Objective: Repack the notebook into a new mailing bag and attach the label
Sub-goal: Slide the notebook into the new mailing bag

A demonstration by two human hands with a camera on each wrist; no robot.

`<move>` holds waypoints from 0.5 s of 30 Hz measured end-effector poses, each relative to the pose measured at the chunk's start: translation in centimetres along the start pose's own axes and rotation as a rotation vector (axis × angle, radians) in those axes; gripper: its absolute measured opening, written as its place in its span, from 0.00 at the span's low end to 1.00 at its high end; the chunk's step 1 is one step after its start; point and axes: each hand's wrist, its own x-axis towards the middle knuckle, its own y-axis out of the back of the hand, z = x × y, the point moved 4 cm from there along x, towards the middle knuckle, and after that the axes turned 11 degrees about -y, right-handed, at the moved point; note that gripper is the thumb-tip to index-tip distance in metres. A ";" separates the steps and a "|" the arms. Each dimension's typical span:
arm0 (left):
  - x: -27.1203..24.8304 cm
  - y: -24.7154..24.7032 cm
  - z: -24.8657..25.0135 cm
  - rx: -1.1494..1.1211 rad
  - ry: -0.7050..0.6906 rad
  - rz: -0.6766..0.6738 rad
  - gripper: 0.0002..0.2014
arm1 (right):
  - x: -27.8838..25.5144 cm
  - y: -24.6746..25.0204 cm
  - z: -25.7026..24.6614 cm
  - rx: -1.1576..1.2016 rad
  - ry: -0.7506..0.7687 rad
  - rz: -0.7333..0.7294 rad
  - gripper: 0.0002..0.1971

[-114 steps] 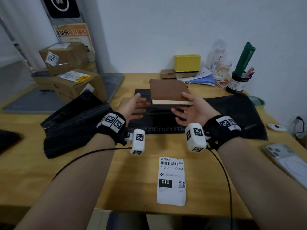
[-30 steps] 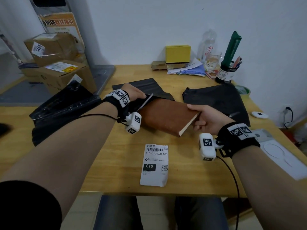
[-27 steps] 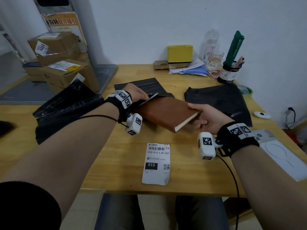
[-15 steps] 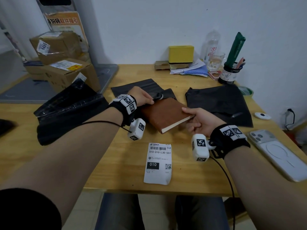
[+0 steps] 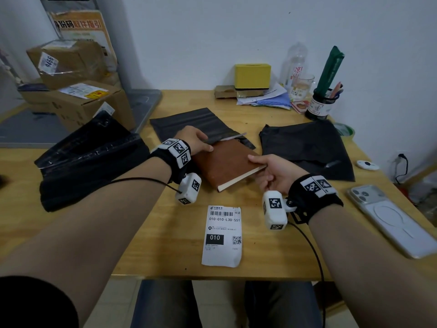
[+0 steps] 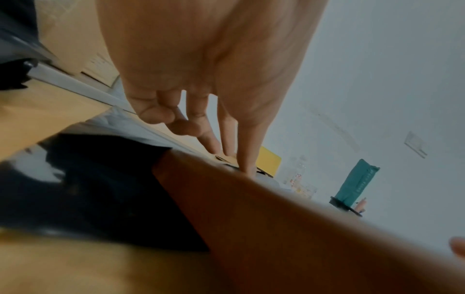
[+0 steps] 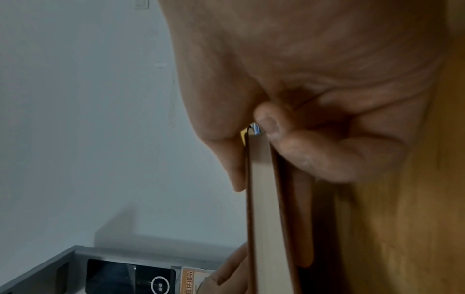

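A brown notebook (image 5: 224,162) lies slanted at the table's middle, its far end at the mouth of a black mailing bag (image 5: 186,124). My left hand (image 5: 201,144) pinches the bag's upper lip, which stands raised over the notebook's far corner. The left wrist view shows my left hand (image 6: 201,123) above the notebook (image 6: 276,228). My right hand (image 5: 257,163) pinches the notebook's near right corner, thumb on the cover. In the right wrist view the right hand (image 7: 289,143) clamps the notebook (image 7: 266,199) at its page edge. A white shipping label (image 5: 222,235) lies flat near the front edge.
A second black bag (image 5: 305,147) lies at the right, a pile of black bags (image 5: 89,159) at the left. A phone (image 5: 390,221) rests front right. Cardboard boxes (image 5: 78,100) stand back left; a yellow box (image 5: 252,75), bottle and pen cup (image 5: 319,107) line the wall.
My right hand has pushed the notebook away and leftward, so its far end now sits under the raised lip of the bag. My left hand has kept hold of that lip.
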 end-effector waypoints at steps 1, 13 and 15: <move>0.1 0.0 -0.3 -0.002 0.017 0.003 0.21 | 0.1 0.1 0.0 -0.006 -0.001 0.003 0.12; 0.7 -0.2 -1.1 -0.045 0.155 0.032 0.11 | 1.1 0.7 0.1 -0.030 -0.035 -0.019 0.12; 0.7 -0.4 -0.9 -0.068 0.141 0.000 0.18 | 1.2 0.8 0.1 -0.019 -0.037 -0.016 0.13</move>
